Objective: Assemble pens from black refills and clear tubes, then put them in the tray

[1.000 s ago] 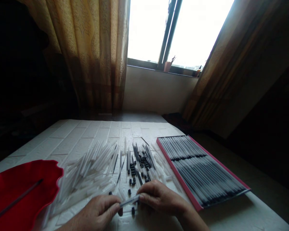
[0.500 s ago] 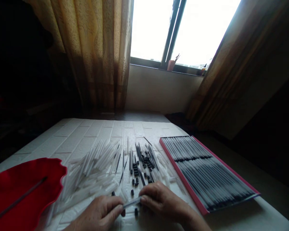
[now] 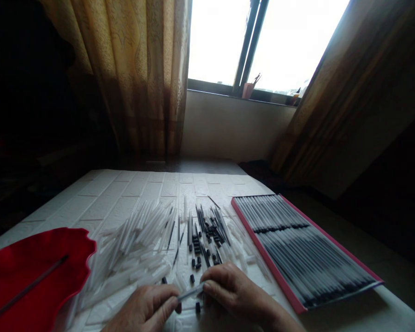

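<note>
Both hands hold one translucent pen [image 3: 191, 293] across the front of the table. My left hand [image 3: 147, 306] pinches its left end between thumb and fingers. The other end is pinched by my right hand [image 3: 233, 293]; fingertips cover both ends. Just below the pen stands a small black plug [image 3: 198, 307]. Beyond the hands lie several more black plugs [image 3: 197, 246], dark thin refills [image 3: 223, 226] and a heap of clear pen tubes [image 3: 143, 230], with frosted caps [image 3: 141, 272] nearer on the left.
At the right, a pink-edged box [image 3: 263, 258] holds two rows of pens [image 3: 311, 258]. On the left sits a red scalloped tray [image 3: 69, 276] with one pen [image 3: 27, 288] in it. The white brick-patterned table [image 3: 100, 198] reaches toward the curtained window [image 3: 221, 41].
Both hands keep the same pinch on the pen, almost still. The whole view has shifted slightly, so the box and the loose parts appear a little farther right.
</note>
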